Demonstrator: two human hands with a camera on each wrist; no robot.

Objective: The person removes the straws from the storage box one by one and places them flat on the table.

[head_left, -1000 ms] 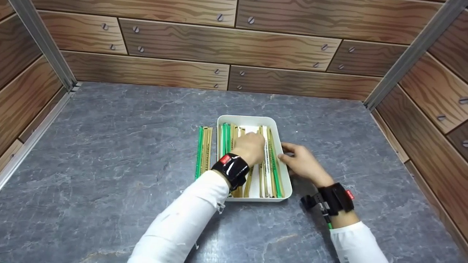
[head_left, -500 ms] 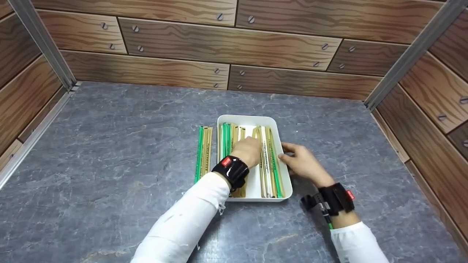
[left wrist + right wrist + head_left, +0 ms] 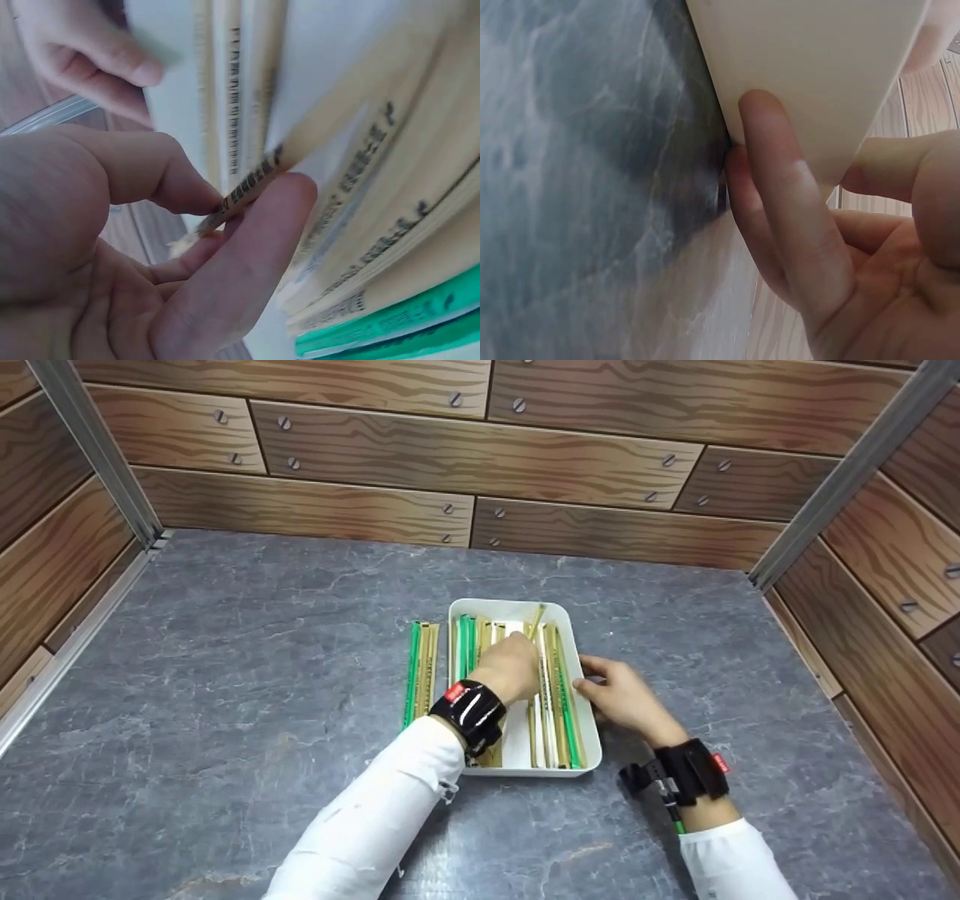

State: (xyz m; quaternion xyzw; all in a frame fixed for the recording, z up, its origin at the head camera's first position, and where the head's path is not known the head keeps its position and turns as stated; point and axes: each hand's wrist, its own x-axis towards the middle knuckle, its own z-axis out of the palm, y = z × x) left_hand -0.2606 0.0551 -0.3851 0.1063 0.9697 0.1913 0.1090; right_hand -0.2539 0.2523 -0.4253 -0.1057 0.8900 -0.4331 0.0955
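A white rectangular tray (image 3: 517, 761) holds several slim paper-wrapped sticks in tan, white and green, lying lengthwise in two groups with a gap between. My left hand (image 3: 510, 667) is over the middle of the tray. Between its thumb and fingers it pinches a tan wrapped stick (image 3: 255, 180) with dark printing, whose far end tilts up near the tray's back rim in the head view. My right hand (image 3: 626, 697) rests against the tray's right side. In the right wrist view its fairly straight fingers (image 3: 787, 187) touch the outer wall, with the thumb by the rim.
Left of the tray, a small row of green and tan wrapped sticks (image 3: 424, 667) lies on the grey marbled table (image 3: 262, 660). Wood-patterned walls (image 3: 360, 442) enclose the table at the back and sides.
The tan stick in my left hand now slants, its far end raised towards the tray's back rim. The left hand shifted only slightly; the right hand stays at the tray's side.
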